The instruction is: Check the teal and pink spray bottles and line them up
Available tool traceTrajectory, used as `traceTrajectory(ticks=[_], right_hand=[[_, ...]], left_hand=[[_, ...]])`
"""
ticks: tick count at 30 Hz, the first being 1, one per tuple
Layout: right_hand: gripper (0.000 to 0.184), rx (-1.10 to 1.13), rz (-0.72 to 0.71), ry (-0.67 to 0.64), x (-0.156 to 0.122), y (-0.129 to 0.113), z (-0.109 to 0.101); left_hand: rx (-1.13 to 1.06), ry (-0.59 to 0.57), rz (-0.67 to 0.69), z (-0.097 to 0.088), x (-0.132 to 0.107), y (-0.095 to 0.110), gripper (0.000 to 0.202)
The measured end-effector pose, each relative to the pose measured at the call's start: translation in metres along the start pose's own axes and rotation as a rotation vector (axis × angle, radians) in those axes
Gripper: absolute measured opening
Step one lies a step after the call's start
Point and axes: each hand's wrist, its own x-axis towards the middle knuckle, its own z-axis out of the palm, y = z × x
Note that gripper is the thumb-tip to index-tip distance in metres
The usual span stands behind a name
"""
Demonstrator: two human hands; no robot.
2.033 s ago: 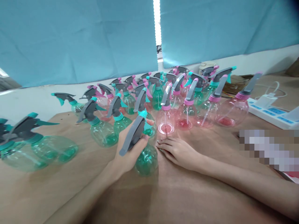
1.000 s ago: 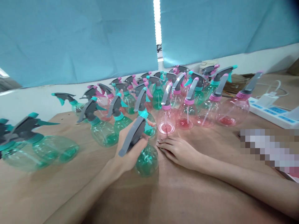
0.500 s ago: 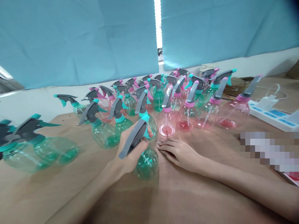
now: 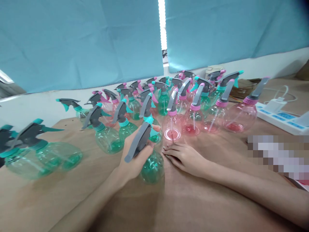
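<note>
My left hand (image 4: pixel 135 151) is wrapped round the neck of a green spray bottle (image 4: pixel 152 167), just under its grey and turquoise head. One finger reaches forward near the turquoise trigger. Green liquid shows inside this bottle, which stands almost upright. To its right, my right hand (image 4: pixel 184 158) lies on the brown tabletop (image 4: pixel 193 206) with its fingers stretched out, holding nothing. In front of that hand stands a pink spray bottle (image 4: pixel 172 127). Another green spray bottle (image 4: pixel 108 141) is left of my left hand.
Several more green and pink spray bottles crowd the back of the table. Two green ones, including a spray bottle (image 4: pixel 58 154), stand at the left. A white power strip (image 4: pixel 277 119) with plugs is at the right. Blue cloth (image 4: pixel 84 42) hangs behind.
The held spray bottle has shifted very slightly up, and its trigger now sits farther out from its head, with a finger higher beside it. My right hand has stayed in place.
</note>
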Motion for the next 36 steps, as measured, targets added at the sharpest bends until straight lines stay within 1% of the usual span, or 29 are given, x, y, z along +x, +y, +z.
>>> traceTrajectory(ticks=[6,10,18,23,27,36], right_hand=[[0.029,0.004,0.000,0.012,0.0000,0.0006,0.0008],[0.029,0.001,-0.006,0.020,-0.0003,0.0013,0.0014],[0.030,0.001,-0.010,0.010,-0.0007,0.0016,0.0010],[0.029,-0.006,-0.007,0.010,-0.0009,0.0011,0.0010],[0.029,-0.008,-0.007,0.004,-0.0008,0.0008,0.0008],[0.029,-0.003,-0.009,0.015,-0.0004,0.0011,0.0007]], left_hand=[[-0.052,-0.016,0.019,0.0007,-0.0005,-0.0014,0.038],[-0.049,-0.027,0.004,0.0013,-0.0003,0.0007,0.039],[-0.003,-0.002,0.000,0.0008,-0.0005,-0.0003,0.039],[-0.014,-0.001,0.040,0.0007,0.0002,-0.0017,0.039],[-0.009,0.012,0.044,0.0010,0.0005,-0.0015,0.036],[0.028,0.009,-0.001,0.0011,-0.0005,0.0006,0.037]])
